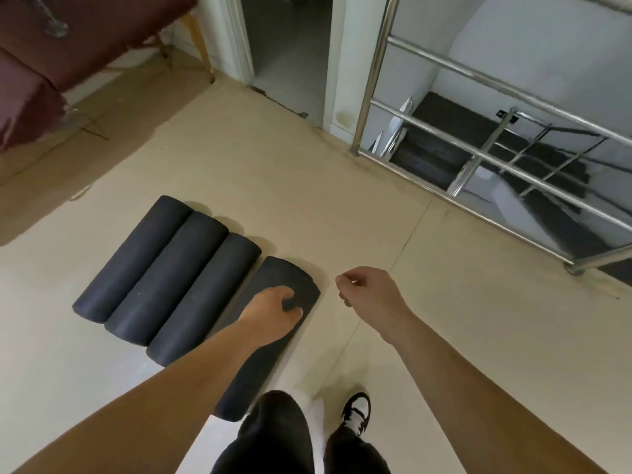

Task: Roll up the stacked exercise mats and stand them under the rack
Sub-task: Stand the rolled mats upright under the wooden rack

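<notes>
1. Mats. Three rolled mats [167,271], dark grey, lie flat on the beige floor [444,336] at centre left of the frame. They are parallel and side by side, each touching the next, with their long axes running from lower left to upper right.

2. Fourth mat [254,378]. It lies just to the right of the three, on the same axis and offset toward the bottom of the frame. Its near end reaches my dark trouser leg [273,436].

3. Left hand [273,313]. It is on top of the fourth mat near its far end. My fingers are bent and curl down onto the roll, grasping it from above.

4. Right hand [366,289]. It hangs in the air just right of the fourth mat, clear of it. The fingers are loosely curled and hold nothing.

5. Surroundings. A steel railing [478,73] guards a stairwell [461,159] at upper right. A doorway [290,46] stands open at top centre. A maroon padded table [51,56] occupies the upper left. My black-and-white shoe [357,410] is at bottom centre.
</notes>
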`<state>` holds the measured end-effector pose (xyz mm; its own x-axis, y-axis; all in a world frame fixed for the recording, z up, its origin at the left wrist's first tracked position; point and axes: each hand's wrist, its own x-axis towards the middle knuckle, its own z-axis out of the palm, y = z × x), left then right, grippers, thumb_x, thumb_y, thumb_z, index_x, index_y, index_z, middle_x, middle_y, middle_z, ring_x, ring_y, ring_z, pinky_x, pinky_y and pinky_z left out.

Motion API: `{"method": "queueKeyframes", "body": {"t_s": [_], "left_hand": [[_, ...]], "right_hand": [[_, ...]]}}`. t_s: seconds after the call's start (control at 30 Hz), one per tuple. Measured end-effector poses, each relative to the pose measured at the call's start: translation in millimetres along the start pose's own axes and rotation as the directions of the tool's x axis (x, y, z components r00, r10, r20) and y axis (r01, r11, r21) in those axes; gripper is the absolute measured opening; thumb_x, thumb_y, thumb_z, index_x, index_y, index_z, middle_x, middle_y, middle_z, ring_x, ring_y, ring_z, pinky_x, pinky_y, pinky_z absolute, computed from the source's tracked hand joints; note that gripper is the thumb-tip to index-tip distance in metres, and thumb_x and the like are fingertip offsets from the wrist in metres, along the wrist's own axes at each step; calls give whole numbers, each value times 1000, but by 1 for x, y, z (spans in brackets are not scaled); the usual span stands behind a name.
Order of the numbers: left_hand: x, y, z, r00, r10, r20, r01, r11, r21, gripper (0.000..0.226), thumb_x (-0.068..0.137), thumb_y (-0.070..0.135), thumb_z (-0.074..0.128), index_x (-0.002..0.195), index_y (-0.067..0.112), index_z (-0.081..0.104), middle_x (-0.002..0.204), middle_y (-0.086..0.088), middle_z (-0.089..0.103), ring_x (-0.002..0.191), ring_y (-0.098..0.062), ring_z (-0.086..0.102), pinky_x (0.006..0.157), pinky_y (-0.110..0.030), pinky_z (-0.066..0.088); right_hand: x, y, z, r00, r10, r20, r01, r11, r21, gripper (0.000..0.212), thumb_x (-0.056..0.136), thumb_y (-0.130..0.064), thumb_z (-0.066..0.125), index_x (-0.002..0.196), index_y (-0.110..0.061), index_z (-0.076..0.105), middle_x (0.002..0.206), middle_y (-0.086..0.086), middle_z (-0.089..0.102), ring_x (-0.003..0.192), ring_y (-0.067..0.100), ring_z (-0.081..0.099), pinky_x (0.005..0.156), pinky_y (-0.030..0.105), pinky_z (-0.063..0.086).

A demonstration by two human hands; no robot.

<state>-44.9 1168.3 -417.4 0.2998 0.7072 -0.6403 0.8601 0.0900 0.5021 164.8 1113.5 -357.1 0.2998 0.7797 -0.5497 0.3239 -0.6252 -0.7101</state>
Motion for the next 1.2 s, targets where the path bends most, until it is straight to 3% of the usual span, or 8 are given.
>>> {"method": "queueKeyframes", "body": {"t_s": [0.2, 0.3, 0.43, 0.63, 0.8, 1.03, 1.2], "left_hand": [[33, 35, -31, 988, -81, -129, 59, 984, -168, 55, 103, 36, 63, 154, 23, 48, 144, 2, 60, 127, -18, 60, 104, -30, 48], [67, 38, -60, 970, -135, -200, 86, 968, -237, 48, 102, 35, 64, 147, 24, 53, 127, 5, 64, 112, -16, 61, 94, -29, 49], [123, 40, -115, 940, -225, -256, 131, 932, -339, 44, 100, 37, 64, 142, 24, 59, 127, 3, 68, 110, -20, 67, 88, -29, 52], [185, 55, -204, 901, -321, -293, 149, 862, -485, 53, 97, 38, 65, 147, 23, 55, 139, 5, 65, 119, -13, 65, 103, -32, 53], [262, 65, -276, 853, -399, -336, 159, 812, -561, 54, 100, 39, 64, 150, 23, 53, 143, 4, 62, 123, -13, 63, 100, -24, 47], [402, 50, -375, 746, -578, -331, 224, 686, -692, 57, 99, 35, 67, 151, 16, 53, 146, -2, 62, 128, -20, 61, 110, -35, 47], [432, 39, -436, 658, -697, -285, 215, 536, -816, 56, 98, 38, 67, 149, 19, 54, 139, 0, 66, 120, -18, 65, 106, -40, 53]], "right_hand": [[75, -45, -34, 987, -92, 131, 107, 988, -115, 22, 101, -38, 60, 103, -22, 75, 91, -6, 75, 87, 13, 70, 77, 28, 54], [130, -84, -31, 970, -127, 206, 165, 970, -180, 22, 100, -36, 60, 97, -20, 75, 86, -4, 75, 79, 16, 71, 74, 30, 55], [211, -145, -22, 944, -156, 289, 232, 940, -249, 21, 99, -37, 62, 97, -21, 76, 92, -6, 74, 88, 15, 70, 82, 31, 56], [307, -246, -23, 899, -228, 374, 359, 873, -331, 17, 99, -39, 63, 102, -27, 74, 97, -14, 73, 89, 3, 67, 71, 16, 47], [401, -327, -17, 858, -250, 449, 414, 853, -317, 15, 98, -36, 65, 92, -27, 75, 85, -11, 73, 81, 7, 68, 71, 21, 48], [577, -435, 37, 736, -260, 625, 538, 785, -306, 16, 98, -29, 65, 84, -26, 74, 81, -9, 73, 79, 13, 69, 77, 29, 54], [645, -516, 90, 642, -173, 747, 608, 708, -359, 17, 98, -32, 64, 84, -26, 73, 84, -8, 72, 81, 17, 69, 76, 31, 54]]}}
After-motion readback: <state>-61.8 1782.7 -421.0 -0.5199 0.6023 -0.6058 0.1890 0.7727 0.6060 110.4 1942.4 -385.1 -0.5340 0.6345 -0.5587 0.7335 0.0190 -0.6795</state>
